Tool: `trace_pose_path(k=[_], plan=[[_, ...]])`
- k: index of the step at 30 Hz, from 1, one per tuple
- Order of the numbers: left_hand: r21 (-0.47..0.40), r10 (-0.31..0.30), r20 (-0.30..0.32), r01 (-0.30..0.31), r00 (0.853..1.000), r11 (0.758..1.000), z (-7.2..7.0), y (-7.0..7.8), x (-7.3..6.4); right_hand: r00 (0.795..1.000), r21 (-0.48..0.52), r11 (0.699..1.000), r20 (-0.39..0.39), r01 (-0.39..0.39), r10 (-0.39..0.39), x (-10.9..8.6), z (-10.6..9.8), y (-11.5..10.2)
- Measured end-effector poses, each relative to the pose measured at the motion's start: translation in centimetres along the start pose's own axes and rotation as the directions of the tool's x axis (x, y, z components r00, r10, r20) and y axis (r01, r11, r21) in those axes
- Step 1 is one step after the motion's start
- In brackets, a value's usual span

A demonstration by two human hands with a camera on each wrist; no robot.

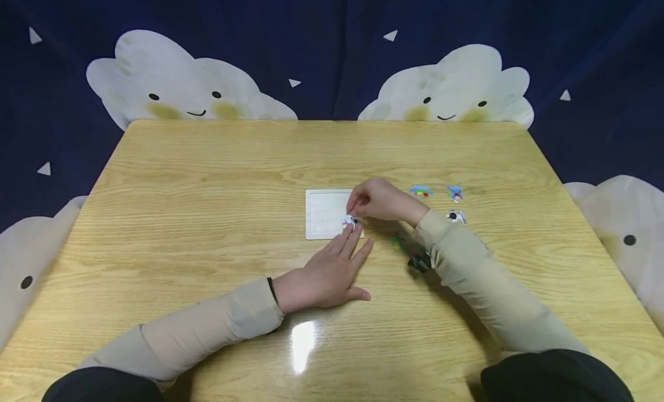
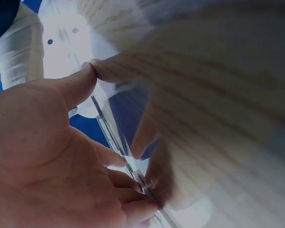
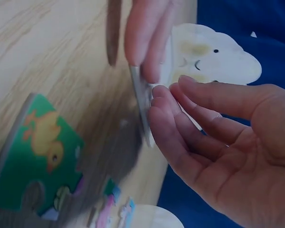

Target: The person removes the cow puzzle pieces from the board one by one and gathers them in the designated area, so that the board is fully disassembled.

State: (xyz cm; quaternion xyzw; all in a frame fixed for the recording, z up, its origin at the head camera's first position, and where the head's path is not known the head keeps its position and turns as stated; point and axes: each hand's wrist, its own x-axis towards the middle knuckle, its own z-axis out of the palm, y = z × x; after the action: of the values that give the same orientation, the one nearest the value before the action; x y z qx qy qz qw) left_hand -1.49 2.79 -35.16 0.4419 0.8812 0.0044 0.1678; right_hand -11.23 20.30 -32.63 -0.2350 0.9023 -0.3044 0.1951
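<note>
A shallow white puzzle tray lies on the table in the head view. At its right side is a white-and-black puzzle piece. My left hand reaches in from below, fingers extended, with its fingertips touching the piece's lower part. From the right, my right hand pinches at the piece's upper edge with thumb and curled fingers. In the right wrist view its fingers are close to the tray's edge and hide most of the contact. The left wrist view shows the left palm low over the glossy tabletop.
Right of the tray lie several loose puzzle pieces: a colourful one, a blue one and a white-and-black one. A green piece with a yellow duckling lies nearer the right forearm. Behind the wooden table hangs a dark blue cloud-print curtain.
</note>
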Motion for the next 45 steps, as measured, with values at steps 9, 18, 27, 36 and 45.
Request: trace_pose_path(k=[9, 18, 27, 36, 45], plan=[[0.019, 0.006, -0.004, -0.006, 1.0, 1.0, -0.1, 0.1, -0.1, 0.998, 0.014, 0.999, 0.04, -0.052, 0.052, 0.9, 0.2, 0.2], [0.012, 0.003, -0.003, -0.003, 1.0, 1.0, 0.0, 0.1, -0.1, 0.984, 0.186, 0.969, 0.107, -0.161, 0.143, 1.3, -0.2, 0.4], [0.018, -0.007, -0.004, 0.007, 1.0, 1.0, 0.1, 0.2, -0.1, 0.979, 0.226, 0.956, 0.129, -0.187, 0.16, 1.6, -0.1, 0.5], [0.014, -0.022, -0.019, 0.022, 1.0, 1.0, 0.3, 0.3, -0.2, 0.976, 0.228, 0.954, 0.139, -0.195, 0.166, 1.6, -0.1, 0.5], [0.02, -0.025, -0.016, 0.026, 1.0, 0.999, 0.4, 0.5, -0.3, 0.984, 0.287, 0.943, 0.098, -0.17, 0.147, 1.1, -1.6, 0.6]])
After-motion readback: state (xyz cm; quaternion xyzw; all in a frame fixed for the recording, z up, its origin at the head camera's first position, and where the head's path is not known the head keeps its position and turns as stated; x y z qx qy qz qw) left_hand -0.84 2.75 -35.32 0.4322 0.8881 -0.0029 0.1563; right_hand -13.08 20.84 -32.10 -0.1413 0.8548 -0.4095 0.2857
